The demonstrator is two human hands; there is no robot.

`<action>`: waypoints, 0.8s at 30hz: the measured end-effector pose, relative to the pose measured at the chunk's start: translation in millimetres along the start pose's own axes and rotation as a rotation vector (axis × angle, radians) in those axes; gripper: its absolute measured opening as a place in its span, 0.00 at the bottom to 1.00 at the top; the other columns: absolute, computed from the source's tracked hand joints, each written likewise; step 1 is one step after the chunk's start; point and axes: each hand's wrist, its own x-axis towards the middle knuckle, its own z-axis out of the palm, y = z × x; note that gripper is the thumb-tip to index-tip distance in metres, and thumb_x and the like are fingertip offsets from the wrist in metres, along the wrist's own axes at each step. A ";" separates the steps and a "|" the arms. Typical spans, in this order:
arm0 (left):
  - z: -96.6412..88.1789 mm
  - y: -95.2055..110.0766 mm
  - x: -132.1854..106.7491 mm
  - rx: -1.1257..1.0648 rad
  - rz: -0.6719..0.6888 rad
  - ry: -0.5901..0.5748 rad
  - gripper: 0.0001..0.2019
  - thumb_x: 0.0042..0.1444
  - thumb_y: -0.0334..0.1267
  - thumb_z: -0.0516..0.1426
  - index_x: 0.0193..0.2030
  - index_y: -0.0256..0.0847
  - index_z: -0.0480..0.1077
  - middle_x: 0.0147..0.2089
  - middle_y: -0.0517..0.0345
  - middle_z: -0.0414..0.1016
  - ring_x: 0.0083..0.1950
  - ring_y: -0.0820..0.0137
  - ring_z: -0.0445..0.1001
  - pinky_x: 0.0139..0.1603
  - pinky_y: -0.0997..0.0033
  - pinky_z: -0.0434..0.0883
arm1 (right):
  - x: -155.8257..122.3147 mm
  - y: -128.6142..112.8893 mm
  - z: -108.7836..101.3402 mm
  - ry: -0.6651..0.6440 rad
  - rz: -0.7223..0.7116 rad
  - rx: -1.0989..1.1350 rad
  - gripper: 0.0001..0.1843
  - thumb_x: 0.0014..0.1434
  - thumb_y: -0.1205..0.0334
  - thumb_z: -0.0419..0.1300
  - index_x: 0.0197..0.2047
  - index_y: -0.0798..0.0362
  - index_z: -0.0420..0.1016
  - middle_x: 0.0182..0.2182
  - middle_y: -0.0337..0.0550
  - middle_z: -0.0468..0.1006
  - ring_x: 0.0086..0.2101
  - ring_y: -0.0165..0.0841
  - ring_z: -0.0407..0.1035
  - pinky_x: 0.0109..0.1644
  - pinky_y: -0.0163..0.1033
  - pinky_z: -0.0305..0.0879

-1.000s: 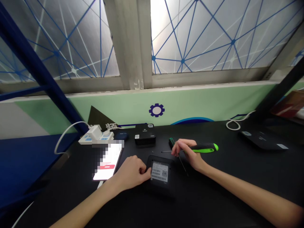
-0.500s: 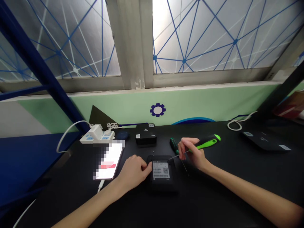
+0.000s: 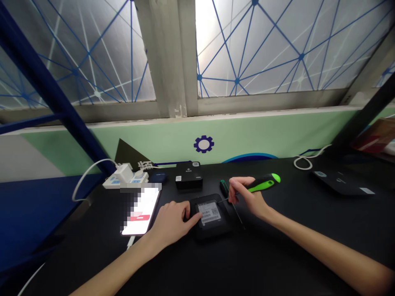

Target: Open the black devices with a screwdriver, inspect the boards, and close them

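A small black electronic box point(image 3: 212, 231) lies on the black table with its white printed label point(image 3: 210, 213) facing up. My left hand point(image 3: 174, 222) grips its left side, thumb on the top face beside the label and fingers at the edge. In my right hand point(image 3: 247, 196) is a screwdriver point(image 3: 262, 184) with a black and bright green handle, held by the shaft near the fingertips. Its shaft slants down to the box's far right corner; whether the tip sits in a hole I cannot tell. A second, dark green-handled screwdriver point(image 3: 224, 188) lies partly behind my right hand.
Behind the box stands another black box point(image 3: 189, 174). To the left lie a lit phone point(image 3: 140, 211) on a cable and a white power strip point(image 3: 126, 179) with a charger. A flat black device point(image 3: 342, 183) and a white cable point(image 3: 304, 162) lie at the right.
The labelled box has turned slightly anticlockwise and its near edge sits farther away. My left thumb has slid farther onto its top. The screwdriver has shifted a little left with my right hand.
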 end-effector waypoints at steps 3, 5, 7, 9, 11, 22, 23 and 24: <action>-1.1 -1.4 -0.5 -0.004 0.030 -0.016 0.22 0.63 0.60 0.54 0.28 0.44 0.65 0.25 0.60 0.71 0.30 0.64 0.71 0.28 0.70 0.53 | 4.3 -4.9 -0.8 -0.007 0.023 -0.024 0.29 0.68 0.49 0.56 0.18 0.53 0.69 0.15 0.40 0.72 0.17 0.30 0.63 0.22 0.35 0.59; -1.5 -2.4 -0.5 -0.007 0.046 -0.022 0.22 0.63 0.60 0.54 0.28 0.44 0.65 0.25 0.61 0.71 0.30 0.64 0.71 0.29 0.70 0.54 | 8.3 -9.0 -0.2 -0.046 0.049 -0.049 0.29 0.68 0.48 0.56 0.18 0.53 0.68 0.14 0.39 0.70 0.16 0.29 0.62 0.20 0.34 0.56; -1.5 -3.1 -0.4 -0.004 0.056 -0.024 0.23 0.63 0.60 0.54 0.27 0.44 0.65 0.24 0.61 0.71 0.30 0.64 0.71 0.29 0.70 0.54 | 12.9 -13.5 2.0 -0.098 0.077 -0.071 0.29 0.67 0.47 0.56 0.18 0.53 0.67 0.13 0.38 0.69 0.15 0.28 0.61 0.19 0.33 0.55; -1.5 -3.2 -0.4 0.000 0.065 -0.025 0.23 0.64 0.59 0.54 0.26 0.43 0.64 0.24 0.61 0.71 0.29 0.65 0.71 0.29 0.69 0.54 | 17.2 -17.6 5.8 -0.132 0.106 -0.080 0.28 0.67 0.47 0.56 0.18 0.52 0.66 0.12 0.37 0.69 0.14 0.27 0.60 0.18 0.32 0.54; -1.5 -3.0 -0.5 0.005 0.074 -0.025 0.24 0.65 0.59 0.53 0.25 0.43 0.63 0.23 0.62 0.71 0.29 0.65 0.71 0.30 0.69 0.54 | 20.8 -20.5 10.2 -0.153 0.133 -0.102 0.27 0.66 0.48 0.57 0.18 0.52 0.65 0.12 0.36 0.68 0.14 0.27 0.60 0.17 0.32 0.54; -8.0 -8.8 -2.7 0.010 0.187 -0.091 0.21 0.66 0.54 0.53 0.27 0.43 0.65 0.25 0.61 0.72 0.28 0.67 0.70 0.28 0.70 0.52 | 31.7 -17.5 25.0 -0.283 0.145 -0.257 0.26 0.69 0.56 0.53 0.18 0.52 0.65 0.13 0.35 0.66 0.15 0.26 0.60 0.19 0.31 0.56; -8.8 -9.2 -2.9 0.009 0.199 -0.098 0.21 0.66 0.54 0.53 0.27 0.43 0.65 0.26 0.61 0.72 0.28 0.67 0.70 0.28 0.70 0.52 | 31.8 -17.3 25.5 -0.295 0.132 -0.257 0.27 0.69 0.55 0.53 0.18 0.53 0.66 0.13 0.36 0.66 0.15 0.26 0.59 0.19 0.31 0.56; -9.4 -9.4 -3.1 0.011 0.204 -0.101 0.20 0.66 0.54 0.53 0.27 0.43 0.65 0.26 0.61 0.72 0.28 0.67 0.70 0.28 0.69 0.53 | 31.6 -17.2 25.7 -0.302 0.124 -0.252 0.27 0.70 0.54 0.53 0.18 0.53 0.66 0.13 0.36 0.66 0.15 0.26 0.59 0.19 0.31 0.56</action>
